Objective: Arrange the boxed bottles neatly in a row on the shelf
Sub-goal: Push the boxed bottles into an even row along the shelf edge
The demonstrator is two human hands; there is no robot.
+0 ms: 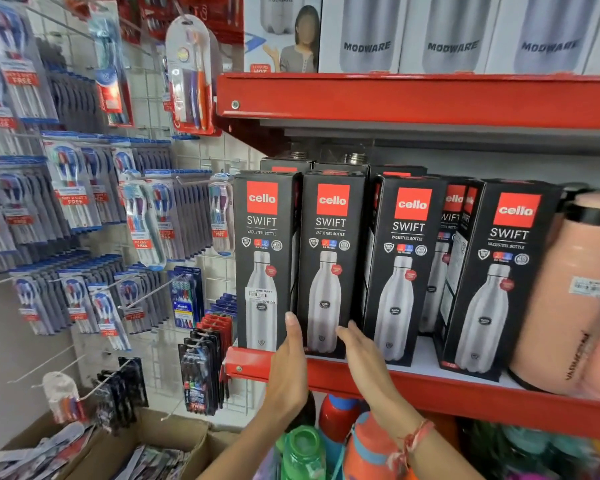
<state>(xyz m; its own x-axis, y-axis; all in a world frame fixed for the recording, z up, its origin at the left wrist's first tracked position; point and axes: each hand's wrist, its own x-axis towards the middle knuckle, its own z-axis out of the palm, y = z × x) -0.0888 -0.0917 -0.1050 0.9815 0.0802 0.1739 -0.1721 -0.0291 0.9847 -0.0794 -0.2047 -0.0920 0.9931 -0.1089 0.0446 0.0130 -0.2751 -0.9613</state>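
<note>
Several black "cello SWIFT" bottle boxes stand upright on the red shelf [430, 386]. The first box [262, 258] is at the shelf's left end, the second box [329, 265] right beside it. A third box [400, 271] and a fourth box [499, 282] stand farther right, turned slightly and with gaps; more boxes sit behind. My left hand [290, 362] lies flat against the lower left edge of the second box. My right hand [364, 358] presses flat at its lower right edge. Both hands flank this box with straight fingers.
A peach flask [565, 299] stands at the right end of the shelf. White Modware boxes [454, 36] fill the shelf above. Toothbrush packs [84, 188] hang on a wire grid to the left. Coloured bottles [302, 452] sit below, cardboard cartons [160, 441] on the floor.
</note>
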